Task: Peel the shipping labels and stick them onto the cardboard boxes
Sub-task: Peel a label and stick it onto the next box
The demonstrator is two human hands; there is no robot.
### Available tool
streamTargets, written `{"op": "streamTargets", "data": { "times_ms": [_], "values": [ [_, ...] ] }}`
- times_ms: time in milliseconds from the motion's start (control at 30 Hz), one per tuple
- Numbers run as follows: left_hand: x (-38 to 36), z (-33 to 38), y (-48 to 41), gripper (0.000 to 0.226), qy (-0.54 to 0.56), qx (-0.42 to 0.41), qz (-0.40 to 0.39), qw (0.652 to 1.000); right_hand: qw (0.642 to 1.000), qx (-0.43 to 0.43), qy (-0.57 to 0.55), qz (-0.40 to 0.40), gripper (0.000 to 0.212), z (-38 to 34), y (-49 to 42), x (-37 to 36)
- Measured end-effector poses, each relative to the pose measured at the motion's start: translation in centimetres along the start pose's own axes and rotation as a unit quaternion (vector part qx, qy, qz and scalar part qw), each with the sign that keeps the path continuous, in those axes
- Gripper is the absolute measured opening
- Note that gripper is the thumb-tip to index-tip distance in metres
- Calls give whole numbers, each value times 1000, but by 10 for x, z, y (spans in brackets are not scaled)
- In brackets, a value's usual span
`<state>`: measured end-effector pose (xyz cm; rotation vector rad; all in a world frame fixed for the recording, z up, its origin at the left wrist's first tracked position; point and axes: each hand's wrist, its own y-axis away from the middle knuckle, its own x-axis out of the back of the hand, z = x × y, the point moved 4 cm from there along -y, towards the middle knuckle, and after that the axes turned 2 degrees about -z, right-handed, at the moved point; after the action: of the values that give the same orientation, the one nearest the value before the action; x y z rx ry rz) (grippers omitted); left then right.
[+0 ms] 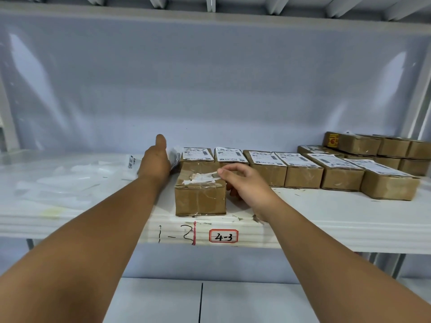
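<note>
Cardboard box (200, 197) gripped by right hand (245, 183), left hand (155, 160) holding label (175, 157), thumb raised

1. "4-3" is handwritten in black inside a red-bordered white sticker (223, 236) on the front edge of the shelf (326, 231).
2. Just left of it on the same edge are black handwritten marks (177, 234) that read roughly "1-2". The last digit is uncertain, and a red vertical stroke runs through it.
3. White shipping labels (198, 153) lie on top of the row of cardboard boxes (303, 177). They show barcodes and lines of black print too small to read.
4. A yellow sticker (333, 140) with a red mark sits on the end of a box at the back right, illegible.
5. A loose label (131, 161) lies on the shelf at the left with barcode-like print, unreadable.
6. Printed sheets (175, 157) show beside the left hand (155, 163), their print blurred.
</note>
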<state>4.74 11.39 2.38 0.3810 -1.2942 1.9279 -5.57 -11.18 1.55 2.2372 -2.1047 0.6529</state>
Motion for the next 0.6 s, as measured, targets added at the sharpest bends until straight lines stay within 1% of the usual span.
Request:
{"op": "streamTargets", "data": {
  "times_ms": [67,133,167,267,367,433,533,600],
  "values": [
    [-7,-2,-4,16,-45,-22,-16,999,1000,2,-2,0,24,1,-1,0],
    [-9,-4,-7,5,-80,-13,-44,996,1000,2,-4,1,23,1,-2,0],
    [-10,-5,-7,6,-88,-8,-62,994,1000,2,-5,0,22,2,-2,0],
    [-12,-3,-6,18,-111,-13,-96,989,1000,2,-6,0,22,2,-2,0],
    [-14,-3,-4,28,-84,-42,-108,990,1000,4,-4,-1,22,2,-2,0],
    [-17,-5,-2,35,-75,-51,-129,988,1000,2,-7,-2,24,2,-2,0],
    [-20,-7,-1,36,-74,-30,-149,986,1000,-2,-5,-2,25,3,-2,0],
    [-20,-5,2,42,-92,-16,-157,983,1000,-1,-8,-2,24,3,-3,0]
  ]
}}
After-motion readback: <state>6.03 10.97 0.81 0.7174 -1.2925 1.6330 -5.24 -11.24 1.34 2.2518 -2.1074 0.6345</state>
